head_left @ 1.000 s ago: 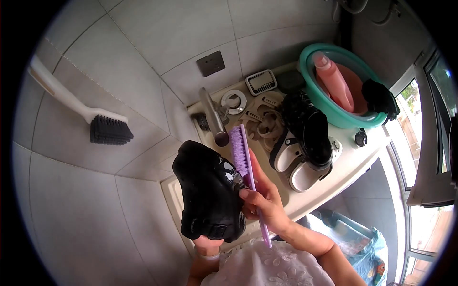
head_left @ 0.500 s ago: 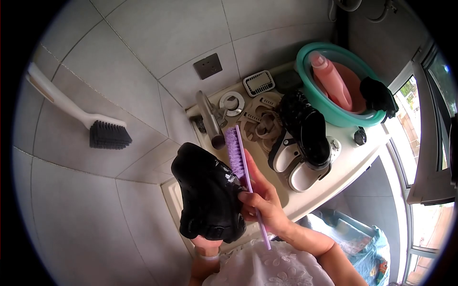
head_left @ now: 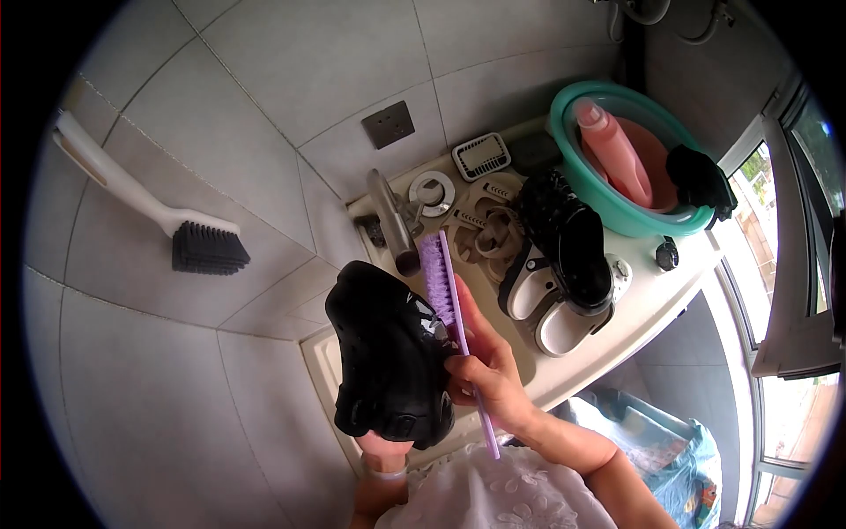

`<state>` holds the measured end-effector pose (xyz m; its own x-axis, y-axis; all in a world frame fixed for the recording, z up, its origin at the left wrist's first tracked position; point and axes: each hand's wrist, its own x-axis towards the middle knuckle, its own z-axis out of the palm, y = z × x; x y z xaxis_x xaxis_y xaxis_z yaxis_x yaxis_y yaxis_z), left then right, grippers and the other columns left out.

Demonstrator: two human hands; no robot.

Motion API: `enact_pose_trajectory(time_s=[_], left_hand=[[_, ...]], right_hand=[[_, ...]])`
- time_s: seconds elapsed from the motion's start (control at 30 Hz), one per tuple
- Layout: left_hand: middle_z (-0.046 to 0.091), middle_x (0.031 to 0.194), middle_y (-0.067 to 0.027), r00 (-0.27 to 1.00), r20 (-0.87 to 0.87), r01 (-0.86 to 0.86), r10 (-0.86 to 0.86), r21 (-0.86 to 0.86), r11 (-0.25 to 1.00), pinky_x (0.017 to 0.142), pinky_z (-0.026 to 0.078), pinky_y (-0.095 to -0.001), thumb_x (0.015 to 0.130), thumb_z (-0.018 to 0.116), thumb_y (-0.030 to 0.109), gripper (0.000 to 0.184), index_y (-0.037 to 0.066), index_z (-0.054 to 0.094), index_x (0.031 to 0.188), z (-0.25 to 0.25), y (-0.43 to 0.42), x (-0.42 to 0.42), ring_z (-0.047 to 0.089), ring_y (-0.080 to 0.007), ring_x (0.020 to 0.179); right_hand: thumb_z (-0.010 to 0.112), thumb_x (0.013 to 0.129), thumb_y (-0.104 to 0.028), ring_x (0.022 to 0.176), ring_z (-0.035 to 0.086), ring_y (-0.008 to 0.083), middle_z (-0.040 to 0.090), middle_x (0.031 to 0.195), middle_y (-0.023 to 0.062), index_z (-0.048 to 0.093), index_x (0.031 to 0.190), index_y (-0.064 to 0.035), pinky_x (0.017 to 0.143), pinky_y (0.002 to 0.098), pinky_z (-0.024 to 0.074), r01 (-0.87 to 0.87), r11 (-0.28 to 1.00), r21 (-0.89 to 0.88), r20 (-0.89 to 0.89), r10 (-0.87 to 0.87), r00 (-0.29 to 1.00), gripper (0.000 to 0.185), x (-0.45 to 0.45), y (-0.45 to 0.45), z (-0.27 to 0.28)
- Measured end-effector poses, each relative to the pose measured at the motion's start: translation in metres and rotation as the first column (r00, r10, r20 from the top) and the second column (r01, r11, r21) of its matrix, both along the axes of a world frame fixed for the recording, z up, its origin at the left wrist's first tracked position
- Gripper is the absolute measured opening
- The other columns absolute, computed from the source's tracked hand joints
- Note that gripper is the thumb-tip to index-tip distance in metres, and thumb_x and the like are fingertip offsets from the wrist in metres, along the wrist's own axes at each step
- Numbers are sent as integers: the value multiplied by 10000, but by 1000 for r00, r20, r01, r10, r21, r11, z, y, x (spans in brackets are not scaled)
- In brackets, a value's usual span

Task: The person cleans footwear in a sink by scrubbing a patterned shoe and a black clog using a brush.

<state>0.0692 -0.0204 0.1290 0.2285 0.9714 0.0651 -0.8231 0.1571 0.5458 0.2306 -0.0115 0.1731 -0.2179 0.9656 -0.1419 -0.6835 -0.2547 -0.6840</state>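
A wet black clog (head_left: 379, 353) is held up over the sink by my left hand (head_left: 386, 445). Most of that hand's fingers are hidden behind or inside the shoe. My right hand (head_left: 490, 370) is wrapped round the handle of a purple scrub brush (head_left: 441, 282), its bristles facing left against or close beside the clog's side. White patches, perhaps foam or shine, show on the clog near the bristles. Beyond the brush, beige sandals (head_left: 483, 231), another black clog (head_left: 564, 242) and a pair of white-lined clogs (head_left: 564, 328) are piled on the sink's edge.
A metal faucet (head_left: 391, 220) rises behind the held clog. At the back right a teal basin (head_left: 608, 216) holds a pink bottle (head_left: 617, 159) and a black cloth-like item (head_left: 701, 181). A white-handled brush (head_left: 132, 189) hangs at the left wall. A watch (head_left: 667, 255) lies on the counter.
The clog has shifted very slightly to the right and tilted a little. The brush and both hands stay almost in place, and the whole view has moved a touch.
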Motion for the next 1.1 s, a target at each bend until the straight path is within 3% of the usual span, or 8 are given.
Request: enact_pose_trajectory(time_s=[0.1, 0.23, 0.3, 0.43, 0.5, 0.77, 1.1], left_hand=[[394, 1445, -154, 1000, 21, -22, 23, -53, 998, 1089, 353, -433, 932, 493, 412, 708, 50, 241, 1486, 6, -1, 3, 441, -308, 1280], [399, 1440, -155, 1000, -26, -13, 13, -4, 1000, 1091, 352, -437, 933, 486, 417, 707, 49, 242, 1486, 0, 1, 1, 440, -310, 1281], [415, 1444, -155, 999, 31, 12, -11, -24, 1000, 1119, 315, -444, 918, 500, 402, 681, 35, 310, 1459, 0, 1, 1, 419, -326, 1306], [419, 1440, -154, 998, 64, -10, 15, -72, 997, 1116, 318, -447, 910, 508, 402, 688, 37, 311, 1459, -3, 1, -2, 424, -326, 1300], [426, 1433, -154, 1000, 9, -14, 14, -55, 998, 1111, 326, -449, 911, 508, 401, 684, 41, 313, 1459, -3, 1, -3, 426, -325, 1298], [432, 1421, -160, 999, -33, -26, 26, -11, 1000, 1096, 354, -434, 924, 469, 448, 695, 37, 305, 1461, -12, -1, -4, 451, -320, 1277], [424, 1435, -156, 992, -116, -33, 44, 91, 995, 1103, 352, -431, 968, 409, 438, 640, 30, 324, 1454, -24, -6, -16, 449, -306, 1288]], right_hand=[[477, 845, 18, 544, 339, 28, 502, 1082, 2, 84, 1546, -248, 441, 177, 301, -9, 1000, -12, -19, 9, 1000, 846, 0, -1, -1], [452, 829, 40, 544, 343, 31, 502, 1120, 6, 83, 1546, -240, 447, 178, 301, -16, 1000, 7, -13, 16, 1000, 854, 1, -1, -5], [449, 827, 43, 542, 344, 32, 501, 1128, 6, 84, 1546, -239, 449, 179, 301, -14, 999, 48, -38, 15, 999, 855, 1, -1, -5], [444, 814, 46, 543, 349, 35, 498, 1135, 5, 77, 1546, -242, 450, 183, 305, -12, 1000, -7, -33, 12, 999, 868, 1, -2, -4], [448, 821, 39, 545, 350, 36, 497, 1139, 5, 74, 1546, -243, 450, 185, 307, -16, 1000, 5, -32, 16, 999, 863, 1, -2, -7], [509, 889, -63, 548, 327, 37, 422, 821, -41, 77, 1545, -251, 449, 183, 279, -33, 999, -18, 12, 33, 999, 808, 2, 0, -6], [527, 893, -136, 522, 301, 32, 413, 799, -45, 107, 1544, -248, 449, 184, 259, -2, 1000, -12, 89, 3, 996, 783, -1, 3, -11]])
